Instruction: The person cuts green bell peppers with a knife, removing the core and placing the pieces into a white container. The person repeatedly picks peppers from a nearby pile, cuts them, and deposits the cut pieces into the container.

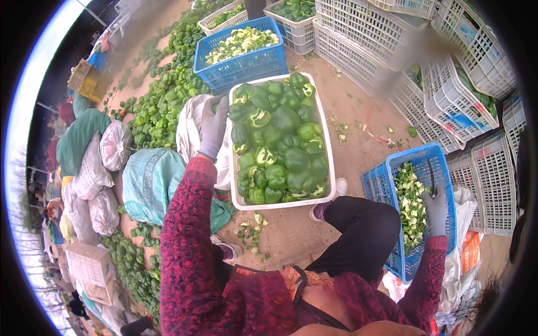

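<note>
My left hand [213,127], in a pale grey glove, is at the left rim of a white crate [332,168] heaped with green bell peppers [286,119]. Its fingers stretch forward, slightly apart, close beside a pepper at the crate's edge; I see nothing held in them. Several of the peppers show cut, pale insides. My right hand [435,211], also gloved, is closed around a thin, dark curved knife [431,175]. It hovers over a blue crate [412,267] at the right, which holds pale green pepper cores [409,206]. The knife's handle is hidden in the fist.
Another blue crate [238,70] of cores stands ahead. Loose peppers [159,115] cover the ground at the left, near a teal sack [150,182] and a white sack [188,124]. Stacked white crates [358,47] line the right. Core scraps [252,235] lie near my feet.
</note>
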The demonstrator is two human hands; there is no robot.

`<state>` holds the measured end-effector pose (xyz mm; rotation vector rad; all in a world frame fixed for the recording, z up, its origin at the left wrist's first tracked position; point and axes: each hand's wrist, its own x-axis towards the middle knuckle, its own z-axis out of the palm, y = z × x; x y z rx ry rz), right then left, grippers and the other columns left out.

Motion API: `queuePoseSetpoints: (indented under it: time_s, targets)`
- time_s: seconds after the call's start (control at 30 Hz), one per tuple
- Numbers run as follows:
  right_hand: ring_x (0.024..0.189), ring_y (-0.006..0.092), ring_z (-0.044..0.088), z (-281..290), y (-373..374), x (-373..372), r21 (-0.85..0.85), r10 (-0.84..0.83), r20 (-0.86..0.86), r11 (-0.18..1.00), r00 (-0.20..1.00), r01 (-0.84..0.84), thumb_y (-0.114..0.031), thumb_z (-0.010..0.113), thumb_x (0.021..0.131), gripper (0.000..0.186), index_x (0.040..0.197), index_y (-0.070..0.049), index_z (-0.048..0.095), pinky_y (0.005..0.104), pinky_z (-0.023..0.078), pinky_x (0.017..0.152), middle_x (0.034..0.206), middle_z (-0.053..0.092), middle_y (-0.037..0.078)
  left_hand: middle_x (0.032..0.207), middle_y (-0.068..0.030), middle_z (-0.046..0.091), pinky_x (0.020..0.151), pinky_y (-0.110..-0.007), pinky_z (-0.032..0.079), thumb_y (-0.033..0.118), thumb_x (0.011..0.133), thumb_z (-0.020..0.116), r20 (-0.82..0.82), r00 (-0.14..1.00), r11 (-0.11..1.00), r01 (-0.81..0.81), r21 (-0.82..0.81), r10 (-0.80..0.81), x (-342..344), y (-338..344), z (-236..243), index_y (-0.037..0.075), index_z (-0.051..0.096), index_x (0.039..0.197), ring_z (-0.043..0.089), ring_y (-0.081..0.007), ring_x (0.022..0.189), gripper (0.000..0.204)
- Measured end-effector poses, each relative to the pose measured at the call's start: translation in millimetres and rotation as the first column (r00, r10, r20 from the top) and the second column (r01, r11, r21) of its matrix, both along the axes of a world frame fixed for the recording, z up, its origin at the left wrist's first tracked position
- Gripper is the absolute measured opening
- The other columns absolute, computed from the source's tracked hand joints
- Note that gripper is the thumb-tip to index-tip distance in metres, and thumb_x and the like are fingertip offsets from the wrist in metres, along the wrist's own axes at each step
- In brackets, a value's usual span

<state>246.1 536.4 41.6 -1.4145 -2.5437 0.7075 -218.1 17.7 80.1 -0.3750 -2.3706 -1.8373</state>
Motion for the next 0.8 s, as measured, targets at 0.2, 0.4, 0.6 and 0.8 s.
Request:
queuePoseSetpoints:
  time_s: [0.2,0.4,0.6,0.8]
  targets:
    - [0.082,0.0237,0.064,-95,32,85,-0.057,-0.065,-0.015,0.996,0.998,0.064,-0.026,0.071,0.088,0.039,0.118,-0.001,0.064,0.0375,0.05,0.08,0.098,0.07,0.01,0.126,-0.0197,0.069,0.105,-0.036,0.045,0.051,0.101,0.056,0.086,0.985,0.917,0.17,-0.362,-0.148,-141,16,-73,0.005,0.06,0.14,0.063,-0.026,0.122,0.061]
    - [0.068,0.0042,0.053,-36,26,28,-0.15,-0.298,-0.208,0.951,0.932,0.271,-0.022,0.066,0.099,0.039,0.135,-0.007,0.063,0.0215,0.038,0.053,0.115,0.07,0.001,0.168,-0.023,0.026,0.126,-0.042,0.02,0.063,0.103,0.041,0.074,0.975,0.782,0.213,-0.586,-0.21,-199,1,-137,0.015,0.039,0.16,0.023,-0.0347,0.157,0.074]
    - [0.059,-0.0012,0.046,-37,-7,-82,-0.17,-0.083,-0.415,0.985,0.906,0.013,-0.019,0.068,0.1,0.041,0.137,-0.002,0.061,0.0179,0.033,0.048,0.111,0.069,-0.001,0.168,-0.017,0.029,0.125,-0.047,0.021,0.054,0.108,0.035,0.044,0.944,0.629,0.251,-0.736,-0.326,-202,9,-172,0.021,0.036,0.162,0.029,-0.0354,0.154,0.063]
    - [0.049,0.0027,0.044,-21,-60,-105,-0.42,-0.213,-0.359,0.907,0.909,0.047,-0.021,0.071,0.097,0.033,0.124,-0.001,0.067,0.0193,0.036,0.046,0.087,0.062,-0.004,0.17,-0.0172,0.025,0.126,-0.043,0.018,0.062,0.107,0.03,0.125,0.957,0.854,0.291,-0.43,-0.263,-202,3,-150,0.014,0.028,0.164,0.024,-0.0315,0.157,0.075]
